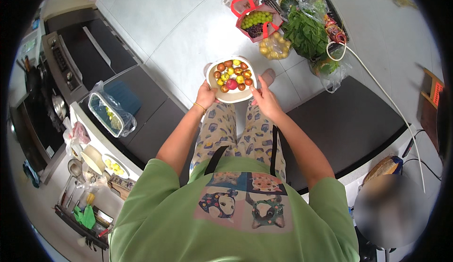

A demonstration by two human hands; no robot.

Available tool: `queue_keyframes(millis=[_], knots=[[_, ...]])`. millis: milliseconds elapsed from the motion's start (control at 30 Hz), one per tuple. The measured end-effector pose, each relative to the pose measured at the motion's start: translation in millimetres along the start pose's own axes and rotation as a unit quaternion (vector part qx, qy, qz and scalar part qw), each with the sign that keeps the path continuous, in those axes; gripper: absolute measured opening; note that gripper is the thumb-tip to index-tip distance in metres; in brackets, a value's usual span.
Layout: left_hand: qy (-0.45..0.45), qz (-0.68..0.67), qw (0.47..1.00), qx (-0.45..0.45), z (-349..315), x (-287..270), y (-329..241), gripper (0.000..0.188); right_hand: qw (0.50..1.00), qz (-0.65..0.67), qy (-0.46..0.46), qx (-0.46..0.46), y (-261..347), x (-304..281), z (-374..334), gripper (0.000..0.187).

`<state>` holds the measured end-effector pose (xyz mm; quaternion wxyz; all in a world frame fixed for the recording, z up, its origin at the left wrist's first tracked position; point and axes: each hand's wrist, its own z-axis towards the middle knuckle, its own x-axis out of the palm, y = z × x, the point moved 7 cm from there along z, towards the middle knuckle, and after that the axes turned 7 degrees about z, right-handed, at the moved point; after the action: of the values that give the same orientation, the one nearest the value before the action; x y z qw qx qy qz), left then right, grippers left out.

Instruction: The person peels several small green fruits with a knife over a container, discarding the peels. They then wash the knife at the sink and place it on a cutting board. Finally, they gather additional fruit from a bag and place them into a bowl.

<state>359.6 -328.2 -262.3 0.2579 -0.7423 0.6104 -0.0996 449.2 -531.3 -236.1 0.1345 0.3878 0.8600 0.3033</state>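
A cream-coloured bowl (229, 97) with rounded corners is held in front of my legs, above the floor. Several small round fruits (239, 80) that look like jujubes lie in it, brown-red and yellow-green, along with one brighter red fruit (231, 84). My left hand (206, 96) is closed around the bowl's left side, the thumb at the rim. On the opposite side, my right hand (265, 100) grips the lower right rim, with one finger stretched upward beside it. The undersides of the bowl and the fingers below it are hidden.
Ahead on the floor stand a red-handled bag (256, 26) of grapes, a clear bag of yellow fruit (274, 46) and leafy greens (306, 31) by a black crate. Dark cabinets (349, 125) flank me. A lidless plastic bin (106, 111) hangs left; a white hose (377, 82) runs right.
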Motion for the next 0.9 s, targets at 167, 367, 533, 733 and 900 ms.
queue_keyframes(millis=[167,367,533,733,900], knots=[[-0.006,0.095,0.995,-0.014,90.7,-28.0,31.4,0.052,0.994,0.071,-0.076,0.026,-55.8,-23.2,61.4,0.046],[-0.024,0.406,0.913,-0.018,220.9,-52.2,75.2,0.066,0.958,0.151,-0.230,0.087,-187.5,-74.9,150.2,0.029],[-0.019,0.540,0.841,0.019,314.4,-26.2,90.9,0.071,0.945,-0.028,-0.325,0.040,-263.6,-133.7,226.8,0.021],[0.007,0.541,0.840,0.042,424.4,14.2,123.9,0.069,0.884,-0.256,-0.370,-0.125,-243.3,-183.4,302.1,0.032],[0.065,0.519,0.848,0.089,492.0,31.2,138.3,0.060,0.913,-0.325,-0.202,-0.140,-231.4,-185.2,363.4,0.048]])
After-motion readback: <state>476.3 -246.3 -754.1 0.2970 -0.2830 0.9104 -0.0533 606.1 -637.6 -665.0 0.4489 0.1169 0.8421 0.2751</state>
